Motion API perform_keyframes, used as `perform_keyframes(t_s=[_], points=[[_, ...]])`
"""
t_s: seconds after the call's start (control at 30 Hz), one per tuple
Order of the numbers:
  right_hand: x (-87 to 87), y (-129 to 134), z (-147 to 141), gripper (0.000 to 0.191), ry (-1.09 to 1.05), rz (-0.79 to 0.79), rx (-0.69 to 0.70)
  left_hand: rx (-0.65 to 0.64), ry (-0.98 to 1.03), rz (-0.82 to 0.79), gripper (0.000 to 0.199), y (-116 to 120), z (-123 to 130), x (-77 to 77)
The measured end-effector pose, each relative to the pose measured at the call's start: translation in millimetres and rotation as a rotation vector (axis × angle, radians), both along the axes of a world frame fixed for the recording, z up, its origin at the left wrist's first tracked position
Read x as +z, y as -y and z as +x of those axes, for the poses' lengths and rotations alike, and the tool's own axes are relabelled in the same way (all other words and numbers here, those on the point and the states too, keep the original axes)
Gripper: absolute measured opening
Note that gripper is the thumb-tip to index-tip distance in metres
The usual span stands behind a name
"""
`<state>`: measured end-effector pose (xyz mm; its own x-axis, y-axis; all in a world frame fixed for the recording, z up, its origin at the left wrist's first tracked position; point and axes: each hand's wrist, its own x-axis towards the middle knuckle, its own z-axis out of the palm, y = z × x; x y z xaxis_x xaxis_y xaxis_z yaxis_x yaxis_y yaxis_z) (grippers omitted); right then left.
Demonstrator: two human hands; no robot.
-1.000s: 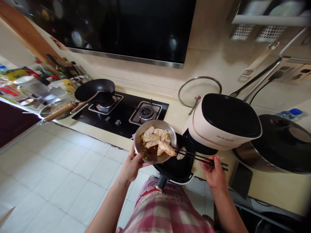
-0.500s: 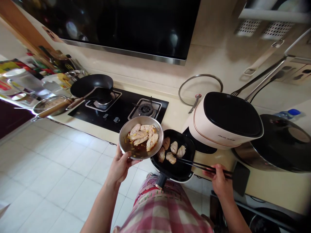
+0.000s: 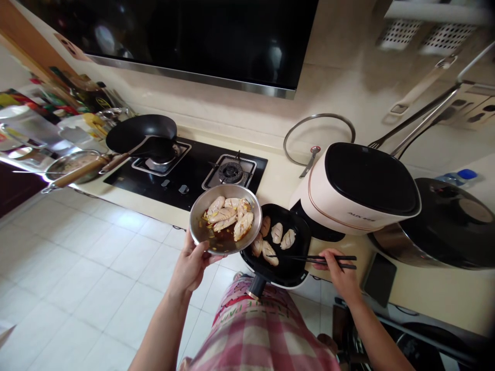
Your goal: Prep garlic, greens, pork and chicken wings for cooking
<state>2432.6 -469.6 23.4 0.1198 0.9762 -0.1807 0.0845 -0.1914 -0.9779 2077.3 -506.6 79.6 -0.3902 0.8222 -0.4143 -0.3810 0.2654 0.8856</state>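
My left hand (image 3: 197, 264) grips the near rim of a round metal bowl (image 3: 196, 238), thumb on top. Inside the bowl lie several raw, scored chicken wings (image 3: 224, 214) in brown marinade with yellow bits. The bowl overlaps the left edge of a black air fryer basket (image 3: 298, 264) with a short handle. Several chicken wings (image 3: 277, 233) rest on the basket's floor, some partly behind the bowl. My right hand (image 3: 335, 265) is closed around black chopsticks (image 3: 299, 257). Their tips touch the nearest wing (image 3: 269, 253) in the basket.
Behind the basket stands a pink and black air fryer (image 3: 344, 214), with a glass lid (image 3: 319, 136) leaning on the wall. A black wok (image 3: 143, 134) sits on the gas hob (image 3: 193, 178) at left. A lidded pot (image 3: 448, 226) and a dark flat slab (image 3: 380, 278) are at right.
My right hand and the chopsticks have shifted left, and the nearest wing in the basket has turned to a more upright slant. The left hand and bowl stay almost still.
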Motion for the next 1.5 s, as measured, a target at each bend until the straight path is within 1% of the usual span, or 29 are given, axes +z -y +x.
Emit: perform_keyframes(t_s=[0.1,0.17,0.23,0.37,0.47,0.53,0.63,0.7,0.8,0.87,0.93,1.03,1.1,1.2,1.33,1.43,1.5], points=[[7.6,2.3,2.5,0.032,0.134,0.133,0.085,-0.004,0.003,-0.006,0.077,0.2,0.4,-0.1],[9.6,6.7,4.1,0.028,0.237,0.213,0.134,-0.004,0.007,-0.010,0.077,0.3,0.9,-0.1],[9.3,11.6,3.8,0.026,0.315,0.259,0.176,-0.001,0.012,-0.014,0.077,-0.1,1.6,-0.3],[5.7,17.7,-0.3,0.025,0.336,0.265,0.248,0.000,0.011,-0.021,0.078,-1.6,2.9,-1.3],[7.5,18.1,0.7,0.022,0.319,0.262,0.290,-0.002,0.011,-0.019,0.077,-2.7,4.2,-1.7],[12.8,17.3,5.3,0.020,0.330,0.297,0.266,-0.003,0.018,-0.017,0.075,-3.2,5.3,-1.5],[24.4,15.8,14.7,0.018,0.329,0.382,0.152,-0.007,0.030,-0.026,0.075,-3.6,7.1,-0.8],[32.0,15.7,18.7,0.018,0.339,0.438,0.105,-0.010,0.034,-0.031,0.078,-3.7,8.2,-0.1],[41.1,16.8,16.3,0.016,0.422,0.512,0.115,-0.020,0.035,-0.028,0.081,-3.3,9.8,1.0],[43.9,17.1,8.4,0.014,0.489,0.569,0.164,-0.032,0.037,-0.025,0.082,-3.1,10.6,1.2],[42.9,16.1,-3.2,0.013,0.516,0.634,0.286,-0.042,0.038,-0.021,0.082,-3.0,11.0,1.1],[34.3,13.3,-21.9,0.012,0.498,0.690,0.515,-0.042,0.034,-0.017,0.082,-2.4,10.8,1.0],[26.9,11.8,-31.2,0.012,0.480,0.697,0.583,-0.034,0.031,-0.022,0.081,-1.4,10.3,1.4],[19.8,11.9,-38.2,0.012,0.470,0.692,0.617,-0.028,0.031,-0.030,0.082,0.7,9.4,2.1],[18.9,13.5,-41.4,0.011,0.506,0.709,0.644,-0.027,0.034,-0.027,0.082,3.5,7.8,1.0],[18.0,12.8,-40.7,0.010,0.523,0.740,0.615,-0.016,0.033,-0.022,0.083,4.1,6.8,-0.7],[18.8,12.4,-35.2,0.010,0.532,0.751,0.558,-0.009,0.036,-0.022,0.083,3.8,6.5,-1.3]])
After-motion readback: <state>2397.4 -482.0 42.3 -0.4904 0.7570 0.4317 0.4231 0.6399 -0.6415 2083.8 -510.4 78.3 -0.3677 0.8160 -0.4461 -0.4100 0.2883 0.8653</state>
